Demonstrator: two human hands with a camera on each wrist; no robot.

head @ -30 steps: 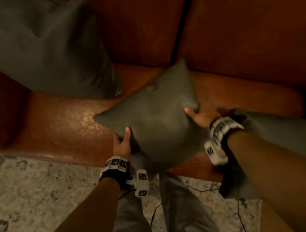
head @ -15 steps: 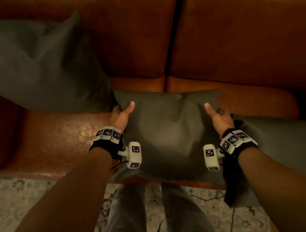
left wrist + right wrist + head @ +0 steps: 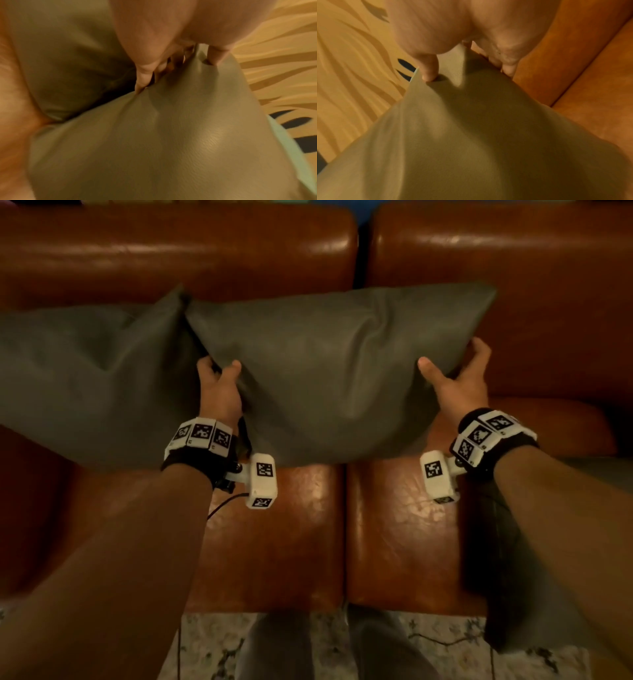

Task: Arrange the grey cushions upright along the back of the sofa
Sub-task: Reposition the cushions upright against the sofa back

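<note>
Both hands, left hand (image 3: 219,392) and right hand (image 3: 460,386), keep their grip clamped on the cushion's (image 3: 329,371) side edges, standing it against the sofa back (image 3: 513,268) just beside another cushion (image 3: 85,371); next, I'd guess, letting go without it slumping.

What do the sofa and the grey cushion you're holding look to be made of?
Sofa: likely leather or a leather look-alike, glossy brown, with bright highlights and fine creases on the seat. Held cushion: matte grey cover with a fine grain, soft filling; it dents under both thumbs. Fabric or faux leather, unclear.
</note>
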